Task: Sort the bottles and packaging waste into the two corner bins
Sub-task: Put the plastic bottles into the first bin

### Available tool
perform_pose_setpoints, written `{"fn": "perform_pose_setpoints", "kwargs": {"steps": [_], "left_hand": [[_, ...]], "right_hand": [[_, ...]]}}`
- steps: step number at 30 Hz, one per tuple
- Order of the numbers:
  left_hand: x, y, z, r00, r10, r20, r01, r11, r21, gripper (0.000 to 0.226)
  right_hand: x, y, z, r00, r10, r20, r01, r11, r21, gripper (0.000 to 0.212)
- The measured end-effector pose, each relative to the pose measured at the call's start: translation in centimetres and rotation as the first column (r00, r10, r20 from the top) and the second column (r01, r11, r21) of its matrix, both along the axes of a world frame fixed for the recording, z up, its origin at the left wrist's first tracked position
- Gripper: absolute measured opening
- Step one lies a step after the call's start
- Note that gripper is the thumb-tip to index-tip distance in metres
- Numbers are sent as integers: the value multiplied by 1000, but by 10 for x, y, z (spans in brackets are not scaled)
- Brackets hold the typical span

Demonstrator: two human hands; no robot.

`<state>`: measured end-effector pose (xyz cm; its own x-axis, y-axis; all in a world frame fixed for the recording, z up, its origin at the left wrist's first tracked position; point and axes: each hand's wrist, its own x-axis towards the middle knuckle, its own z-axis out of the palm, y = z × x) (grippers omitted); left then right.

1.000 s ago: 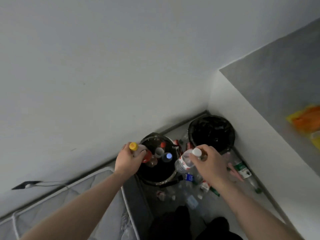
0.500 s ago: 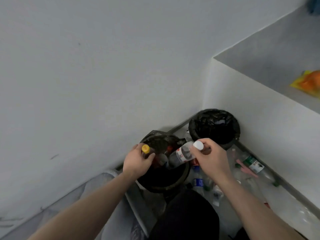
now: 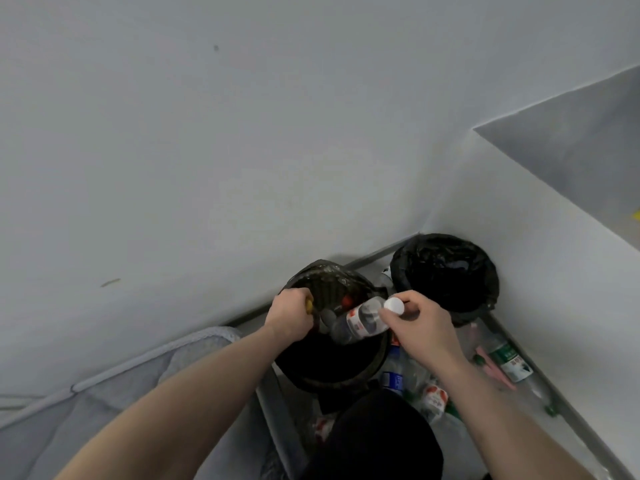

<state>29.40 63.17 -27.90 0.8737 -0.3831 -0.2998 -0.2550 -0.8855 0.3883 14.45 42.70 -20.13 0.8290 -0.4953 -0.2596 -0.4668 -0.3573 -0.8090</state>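
Two black-bagged bins stand in the corner. Over the near left bin (image 3: 346, 379), my left hand (image 3: 291, 315) grips a bottle by its yellow cap (image 3: 309, 305); the bottle's body is hidden below the hand inside the bin. My right hand (image 3: 420, 323) holds a clear bottle (image 3: 360, 322) with a red-and-white label by its white-capped neck, tilted bottom-first over the same bin. The right bin (image 3: 446, 275) sits deeper in the corner; I cannot make out its contents.
Loose bottles lie on the floor right of the near bin: a green-labelled one (image 3: 509, 362), a blue-labelled one (image 3: 393, 381), red-and-white ones (image 3: 434, 400). A grey mattress edge (image 3: 145, 362) is on the left. Walls close in behind and to the right. My dark-clothed knee (image 3: 374, 441) is below.
Both hands have sunk lower over the near bin. The yellow-capped bottle went deeper, and the clear bottle tilted further in. The view shifted slightly.
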Motion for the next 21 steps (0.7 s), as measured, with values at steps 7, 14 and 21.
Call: {"fn": "perform_pose_setpoints", "kwargs": {"steps": [7,14,21], "left_hand": [[15,-10,-26,1000,-19,-13,20,997,80,34],[23,-19,-50,999,-17,-29,19,996,84,29],[26,-20,-71,998,-6,-69,12,995,94,23]], "right_hand": [[19,-5,-25,981,127,-147,-131,991,-13,14],[28,2,-46,944,196,-265,-220,973,-63,15],[30,5,-66,913,231,-337,-285,951,-122,15]]}}
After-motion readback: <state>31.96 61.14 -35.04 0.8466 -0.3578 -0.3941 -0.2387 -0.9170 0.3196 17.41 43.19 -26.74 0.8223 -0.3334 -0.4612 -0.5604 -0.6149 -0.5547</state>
